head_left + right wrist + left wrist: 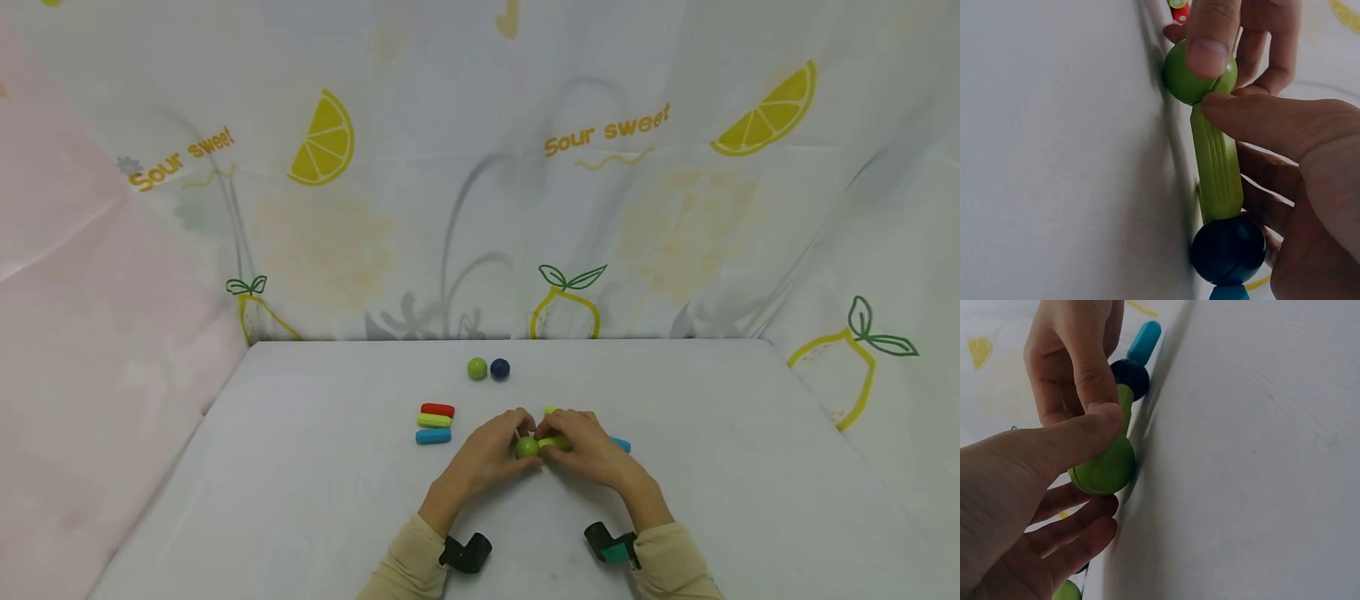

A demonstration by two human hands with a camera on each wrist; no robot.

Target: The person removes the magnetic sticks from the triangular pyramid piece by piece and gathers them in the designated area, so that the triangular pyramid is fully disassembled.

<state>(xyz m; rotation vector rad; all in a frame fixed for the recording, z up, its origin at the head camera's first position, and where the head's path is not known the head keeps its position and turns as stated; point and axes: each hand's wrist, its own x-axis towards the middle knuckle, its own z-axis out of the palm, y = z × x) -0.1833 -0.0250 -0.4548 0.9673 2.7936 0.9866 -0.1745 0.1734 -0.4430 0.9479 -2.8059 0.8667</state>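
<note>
While both hands meet at mid-table: a chain of ball, rod, ball, rod lies between them.
Left hand (486, 457): thumb and fingers pinch the green ball (527, 447), thumb on top as seen from the right wrist view.
Right hand (592, 448): thumb and fingers curl round the green rod (1216, 169), just behind the green ball.
Chain: green ball touches one end of the green rod; the rod's other end meets a dark ball (1229, 249); a blue rod (1144, 342) continues beyond it, its tip showing past the right hand.
Position: the chain lies low against the table (300, 467), near the front centre.
Spare rods: red rod (437, 409), yellow rod (433, 421) and second blue rod (432, 436), stacked side by side, left of the hands.
Spare balls: loose green ball (477, 368) and navy ball (499, 368), touching, farther back.
Cloth: lemon-print backdrop (480, 167) behind and beside the table.
Sleeves: beige cuffs (408, 567), a black camera mount at each wrist.
</note>
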